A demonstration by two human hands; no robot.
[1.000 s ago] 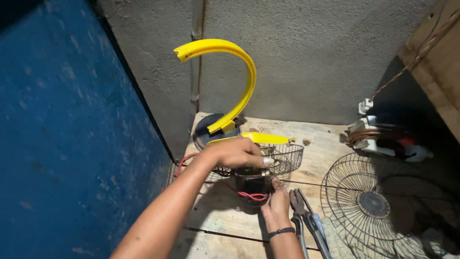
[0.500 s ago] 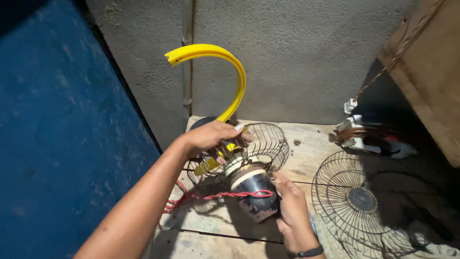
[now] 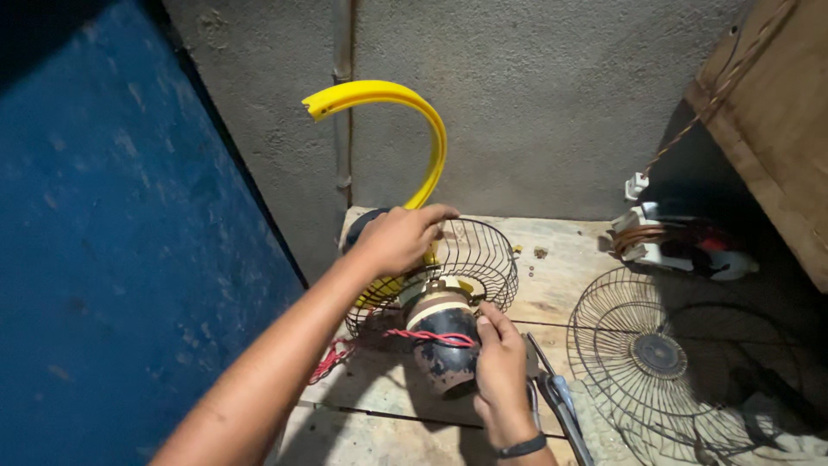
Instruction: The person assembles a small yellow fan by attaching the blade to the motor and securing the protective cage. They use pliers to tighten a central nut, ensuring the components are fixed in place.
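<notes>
Fingers clamp: our left hand (image 3: 398,239) on the cage (image 3: 470,259), right hand (image 3: 500,362) on the motor (image 3: 442,341); its red wire (image 3: 414,336) could snag.

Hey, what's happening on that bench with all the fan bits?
A person is handling a taken-apart fan on a wooden bench. The left hand grips the rim of a wire fan guard near a curved yellow arm. The right hand steadies the dark round motor, which has a red twisted cord across it. A second wire guard lies flat to the right, and pliers rest beside the right wrist.
</notes>
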